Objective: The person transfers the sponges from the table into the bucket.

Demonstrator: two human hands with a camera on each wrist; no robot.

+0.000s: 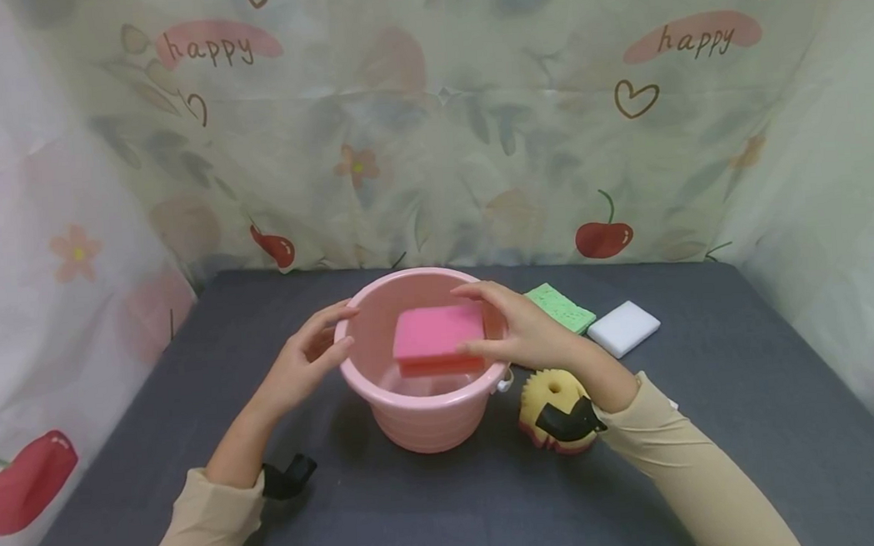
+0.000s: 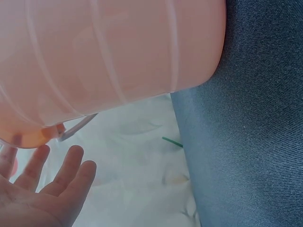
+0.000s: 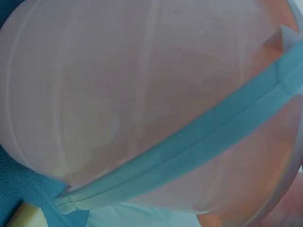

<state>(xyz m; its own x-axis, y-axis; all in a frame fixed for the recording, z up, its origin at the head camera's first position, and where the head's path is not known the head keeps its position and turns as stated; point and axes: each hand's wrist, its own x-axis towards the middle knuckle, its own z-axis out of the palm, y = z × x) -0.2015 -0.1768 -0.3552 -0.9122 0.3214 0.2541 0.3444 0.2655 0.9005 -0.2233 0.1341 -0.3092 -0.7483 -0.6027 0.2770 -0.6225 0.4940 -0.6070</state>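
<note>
Your right hand [image 1: 526, 326] reaches over the bucket's rim, thumb and index finger apart; the thumb overlaps one end of the pink sponge [image 1: 429, 332], but you cannot tell from here whether it is pinched. The sponge lies just left of those fingers, within the mouth of the pink bucket [image 1: 431, 428]. Across from them, the fingers of your left hand [image 1: 296, 365] are spread beside the opposite rim, clamped on nothing. To handle the sponge cleanly, hold it level and your knuckles clear of the rim. Brace the bucket lightly with your left fingers; it looks light enough to tip. Mind the green sponge [image 1: 559, 307] and white block [image 1: 624, 328], right of your right fingers.
</note>
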